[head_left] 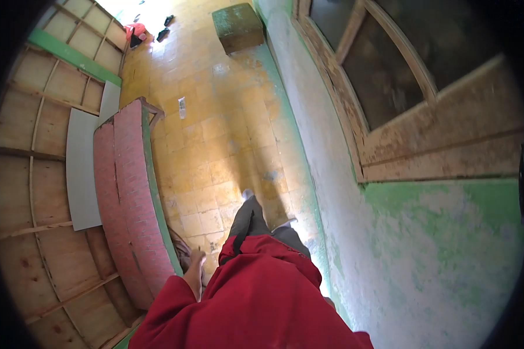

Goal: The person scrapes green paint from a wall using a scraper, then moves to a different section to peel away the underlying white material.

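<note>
Low beside the red shirt, my left hand [197, 256] is closed on a brownish cloth [181, 249], which hangs next to the pink bench. The fingers are small and partly hidden. Only a small patch of skin from my right hand or arm [330, 302] shows past the right side of the shirt, near the wall; its fingers are hidden. Dark trousers [248, 218] and one light-coloured foot [247, 194] show below the shirt, over the yellow tiled floor [209, 145].
A long pink bench [119, 192] with a green edge runs along the wooden-framed wall at left. A green box [237, 28] stands at the far right. Dark footwear [163, 35] and a red bag [135, 32] lie far ahead. The right wall [308, 134] carries a wooden window frame [442, 151].
</note>
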A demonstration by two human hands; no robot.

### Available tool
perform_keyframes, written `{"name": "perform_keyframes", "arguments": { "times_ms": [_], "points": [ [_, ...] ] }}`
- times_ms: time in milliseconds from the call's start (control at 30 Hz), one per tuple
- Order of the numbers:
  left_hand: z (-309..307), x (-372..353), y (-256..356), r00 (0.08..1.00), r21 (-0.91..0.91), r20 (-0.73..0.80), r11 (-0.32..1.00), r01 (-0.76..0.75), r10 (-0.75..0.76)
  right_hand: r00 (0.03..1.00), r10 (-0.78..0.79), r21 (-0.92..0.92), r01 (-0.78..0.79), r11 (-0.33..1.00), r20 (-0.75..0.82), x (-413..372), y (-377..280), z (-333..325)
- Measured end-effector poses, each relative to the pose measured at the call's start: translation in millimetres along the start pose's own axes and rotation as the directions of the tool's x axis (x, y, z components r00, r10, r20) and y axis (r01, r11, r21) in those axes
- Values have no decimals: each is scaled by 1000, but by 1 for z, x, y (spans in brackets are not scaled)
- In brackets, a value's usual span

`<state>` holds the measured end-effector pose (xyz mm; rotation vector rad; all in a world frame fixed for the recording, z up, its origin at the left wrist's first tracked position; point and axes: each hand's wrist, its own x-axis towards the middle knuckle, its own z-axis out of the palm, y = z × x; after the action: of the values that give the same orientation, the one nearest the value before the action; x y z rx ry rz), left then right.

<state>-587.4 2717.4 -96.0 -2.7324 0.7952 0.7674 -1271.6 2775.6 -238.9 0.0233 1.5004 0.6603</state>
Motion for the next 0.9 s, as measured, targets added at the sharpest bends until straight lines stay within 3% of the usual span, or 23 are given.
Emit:
{"name": "perform_keyframes", "arguments": {
  "times_ms": [33,67,100,167,200,233,267,300,367,433,500,567,633,667,700,733,767,800,867,900],
  "points": [
    [-3,4,13,862,-378,317,781,498,-396,971,-192,128,211,969,-146,-46,-18,15],
    [10,20,2,794,-382,529,752,537,-299,977,-155,228,185,956,-143,-43,-42,14],
    [42,42,-17,769,-354,622,823,444,-147,984,-119,323,157,933,-135,-60,-72,22],
    [98,105,-41,810,-358,570,846,395,-137,860,-332,278,453,847,-388,-124,-148,48],
    [70,97,-8,810,-387,570,823,415,-140,834,-403,151,485,862,-376,-118,-193,39],
    [28,117,24,912,-324,396,912,250,-109,810,-469,23,508,861,-354,-114,-238,35],
    [11,142,42,945,-330,304,917,225,-122,803,-479,-10,509,861,-353,-170,-293,44],
    [3,165,48,967,-325,212,923,204,-139,603,-730,-350,641,683,-321,-243,-333,83],
    [-38,206,75,983,-473,126,864,175,-130,443,-822,-252,802,542,-358,-272,-421,108],
    [-95,243,101,973,-493,225,855,161,-54,244,-913,-301,889,345,-327,-325,-487,149],
    [-125,282,117,946,-502,322,844,190,-22,283,-918,-314,877,365,-278,-364,-535,182],
    [-175,299,133,911,-641,411,714,283,9,312,-919,-346,857,382,-243,-368,-573,210],
    [-215,309,145,941,-753,335,617,230,58,315,-921,-426,818,386,-229,-361,-599,227],
    [-242,308,149,947,-758,319,610,231,38,418,-864,-376,781,499,-280,-366,-607,242],
    [-243,320,146,946,-760,323,605,239,32,474,-853,-382,763,521,-216,-335,-620,232],
    [-234,332,139,957,-748,289,627,218,11,445,-880,-496,734,464,-165,-338,-622,244],
    [-221,344,128,968,-733,252,651,200,-13,374,-927,-817,527,232,-22,-346,-627,252],
    [-203,358,111,965,-637,258,759,132,49,267,-951,-909,417,-29,153,-347,-629,260],
    [-163,378,71,968,-384,217,923,-31,123,304,-936,-920,389,-51,180,-347,-687,293],
    [-156,380,55,969,-272,236,962,-7,73,336,-921,-931,360,-66,195,-348,-721,311]
  ]
}}
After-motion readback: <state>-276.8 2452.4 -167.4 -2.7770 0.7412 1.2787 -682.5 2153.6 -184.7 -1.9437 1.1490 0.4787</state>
